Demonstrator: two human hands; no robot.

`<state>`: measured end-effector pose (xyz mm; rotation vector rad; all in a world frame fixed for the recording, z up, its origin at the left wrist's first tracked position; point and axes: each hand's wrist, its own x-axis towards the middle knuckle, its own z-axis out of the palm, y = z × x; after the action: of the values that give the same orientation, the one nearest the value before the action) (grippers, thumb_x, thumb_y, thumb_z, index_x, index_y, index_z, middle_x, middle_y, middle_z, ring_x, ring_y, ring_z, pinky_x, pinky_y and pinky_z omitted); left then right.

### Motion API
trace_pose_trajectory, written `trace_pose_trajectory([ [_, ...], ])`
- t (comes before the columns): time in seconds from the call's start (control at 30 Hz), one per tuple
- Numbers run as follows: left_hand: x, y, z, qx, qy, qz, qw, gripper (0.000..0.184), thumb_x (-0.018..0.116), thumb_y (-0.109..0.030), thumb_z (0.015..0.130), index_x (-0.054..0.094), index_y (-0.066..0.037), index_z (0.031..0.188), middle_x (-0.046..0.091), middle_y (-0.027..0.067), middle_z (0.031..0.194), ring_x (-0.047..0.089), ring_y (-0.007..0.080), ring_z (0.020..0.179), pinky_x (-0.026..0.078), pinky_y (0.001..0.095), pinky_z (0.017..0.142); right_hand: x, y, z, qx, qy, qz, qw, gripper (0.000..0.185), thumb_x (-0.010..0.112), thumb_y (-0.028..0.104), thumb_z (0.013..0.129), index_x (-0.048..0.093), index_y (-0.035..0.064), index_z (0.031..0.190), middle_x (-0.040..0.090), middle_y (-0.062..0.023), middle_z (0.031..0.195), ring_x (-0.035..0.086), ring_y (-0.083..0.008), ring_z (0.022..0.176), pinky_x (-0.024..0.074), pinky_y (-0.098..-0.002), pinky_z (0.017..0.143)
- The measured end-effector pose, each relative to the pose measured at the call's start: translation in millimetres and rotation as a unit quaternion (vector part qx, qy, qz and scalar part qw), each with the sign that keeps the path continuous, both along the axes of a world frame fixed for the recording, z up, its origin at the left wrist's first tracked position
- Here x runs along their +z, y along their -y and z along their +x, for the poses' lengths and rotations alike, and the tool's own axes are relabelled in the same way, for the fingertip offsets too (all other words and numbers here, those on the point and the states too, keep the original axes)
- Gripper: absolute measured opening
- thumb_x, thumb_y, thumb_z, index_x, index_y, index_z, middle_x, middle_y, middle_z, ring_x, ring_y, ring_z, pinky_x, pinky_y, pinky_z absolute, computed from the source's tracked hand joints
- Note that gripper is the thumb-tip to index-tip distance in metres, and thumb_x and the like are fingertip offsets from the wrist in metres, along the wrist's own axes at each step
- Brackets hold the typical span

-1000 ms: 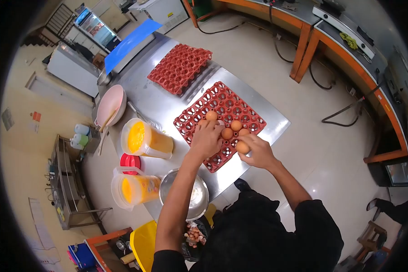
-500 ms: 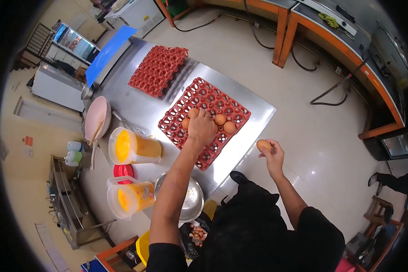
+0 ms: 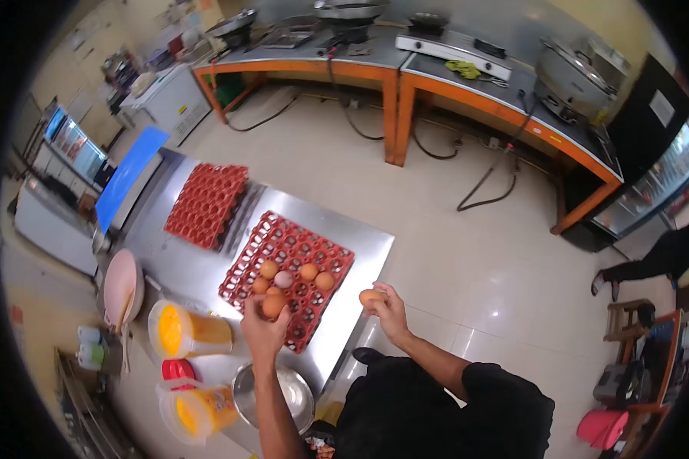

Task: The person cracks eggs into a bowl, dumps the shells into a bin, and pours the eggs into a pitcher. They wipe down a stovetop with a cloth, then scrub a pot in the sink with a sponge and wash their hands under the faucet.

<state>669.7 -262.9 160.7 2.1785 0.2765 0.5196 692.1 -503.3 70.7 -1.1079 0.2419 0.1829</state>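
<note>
My left hand [image 3: 263, 327] is closed round a brown egg [image 3: 273, 306], held over the near part of the red egg tray [image 3: 314, 239]. Several other eggs sit in that tray, among them a paler egg [image 3: 283, 279] and a brown egg [image 3: 324, 281] towards the right. Off the table's right edge, my right hand [image 3: 391, 312] grips another egg [image 3: 371, 297] between thumb and fingers. Below my left hand stands a steel bowl [image 3: 297, 390], partly hidden by my left forearm.
Two plastic jugs of yellow liquid, a far jug [image 3: 207, 335] and a near jug [image 3: 216, 409], stand left on the steel table [image 3: 371, 243]. Behind are stacked red trays [image 3: 207, 203] and a pink bowl [image 3: 121, 283]. A person's leg [image 3: 643, 264] shows at right.
My left hand has lifted off the tray and drawn back towards me with an egg. More eggs show in the tray. My right hand still holds its egg; the view has tilted up.
</note>
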Motion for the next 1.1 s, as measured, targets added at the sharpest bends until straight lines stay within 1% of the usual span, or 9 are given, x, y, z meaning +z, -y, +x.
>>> trace_pose_trajectory([
  [0.07, 6, -7, -42, 0.064, -0.006, -0.267, 0.962, 0.045, 0.066, 0.002, 0.071, 0.040, -0.004, 0.108, 0.058, 0.0137, 0.092, 0.060, 0.0175, 0.076, 0.050, 0.0256, 0.062, 13, -16, 1, 0.070, 0.028, -0.015, 0.997, 0.036, 0.059, 0.005, 0.083, 0.049, -0.0052, 0.116, 0.060, -0.0116, 0.097, 0.060, -0.0137, 0.074, 0.0527, -0.0256, 0.065],
  [0.27, 3, -26, -158, 0.140, 0.126, -0.598, 0.779, 0.056, 0.060, 0.009, 0.076, 0.039, 0.000, 0.127, 0.053, 0.0173, 0.110, 0.061, 0.0291, 0.090, 0.051, 0.0413, 0.086, 72, -101, -22, 0.334, 0.335, -0.117, 0.873, 0.046, 0.067, 0.001, 0.077, 0.050, -0.0037, 0.119, 0.060, -0.0160, 0.105, 0.062, -0.0205, 0.094, 0.0525, -0.0305, 0.079],
  [0.37, -5, -27, -196, 0.156, 0.224, -0.726, 0.631, 0.045, 0.048, -0.032, 0.091, 0.046, 0.003, 0.120, 0.055, 0.0181, 0.111, 0.055, 0.0287, 0.094, 0.044, 0.0419, 0.092, 124, -133, -53, 0.410, 0.510, -0.131, 0.745, 0.047, 0.073, 0.003, 0.073, 0.052, -0.0041, 0.114, 0.058, -0.0205, 0.111, 0.061, -0.0255, 0.097, 0.0516, -0.0335, 0.082],
  [0.43, -7, -25, -208, 0.153, 0.287, -0.757, 0.566, 0.045, 0.046, -0.036, 0.091, 0.048, 0.001, 0.117, 0.056, 0.0176, 0.109, 0.055, 0.0284, 0.094, 0.044, 0.0390, 0.090, 125, -154, -69, 0.380, 0.599, -0.089, 0.699, 0.047, 0.075, 0.005, 0.071, 0.053, -0.0041, 0.112, 0.057, -0.0221, 0.113, 0.061, -0.0287, 0.098, 0.0510, -0.0353, 0.083],
  [0.63, -31, -12, -218, 0.230, 0.287, -0.706, 0.605, 0.044, 0.044, -0.041, 0.092, 0.050, -0.003, 0.113, 0.057, 0.0136, 0.103, 0.055, 0.0234, 0.094, 0.044, 0.0348, 0.083, 72, -203, -114, 0.415, 0.688, -0.091, 0.588, 0.052, 0.074, 0.002, 0.069, 0.050, -0.0025, 0.115, 0.057, -0.0227, 0.112, 0.059, -0.0357, 0.101, 0.0481, -0.0407, 0.088],
  [0.77, -28, -12, -231, 0.226, 0.283, -0.725, 0.587, 0.041, 0.044, -0.041, 0.093, 0.051, -0.005, 0.110, 0.056, 0.0083, 0.101, 0.055, 0.0189, 0.095, 0.044, 0.0312, 0.078, 71, -196, -127, 0.372, 0.656, -0.068, 0.654, 0.050, 0.074, 0.003, 0.069, 0.052, -0.0028, 0.114, 0.057, -0.0230, 0.112, 0.058, -0.0368, 0.101, 0.0483, -0.0397, 0.086],
  [0.9, -36, -12, -229, 0.241, 0.285, -0.688, 0.622, 0.042, 0.041, -0.037, 0.094, 0.050, -0.002, 0.116, 0.055, 0.0142, 0.109, 0.053, 0.0219, 0.101, 0.042, 0.0347, 0.089, 67, -202, -124, 0.449, 0.656, -0.114, 0.596, 0.046, 0.071, 0.002, 0.073, 0.053, -0.0029, 0.114, 0.056, -0.0231, 0.113, 0.057, -0.0382, 0.103, 0.0470, -0.0390, 0.089],
  [1.03, -42, -19, -240, 0.215, 0.257, -0.691, 0.641, 0.038, 0.043, -0.031, 0.094, 0.050, -0.001, 0.115, 0.057, 0.0136, 0.104, 0.059, 0.0234, 0.088, 0.048, 0.0400, 0.088, 74, -205, -120, 0.473, 0.437, -0.090, 0.760, 0.043, 0.068, 0.002, 0.077, 0.053, -0.0041, 0.117, 0.058, -0.0179, 0.110, 0.057, -0.0268, 0.105, 0.0501, -0.0322, 0.087],
  [1.1, -43, -23, -243, 0.241, 0.214, -0.635, 0.702, 0.036, 0.054, -0.022, 0.089, 0.052, 0.000, 0.117, 0.059, 0.0093, 0.095, 0.061, 0.0180, 0.077, 0.054, 0.0314, 0.073, 65, -208, -105, 0.588, 0.262, -0.044, 0.764, 0.037, 0.062, 0.005, 0.085, 0.051, -0.0042, 0.118, 0.059, -0.0170, 0.108, 0.058, -0.0218, 0.101, 0.0522, -0.0289, 0.084],
])
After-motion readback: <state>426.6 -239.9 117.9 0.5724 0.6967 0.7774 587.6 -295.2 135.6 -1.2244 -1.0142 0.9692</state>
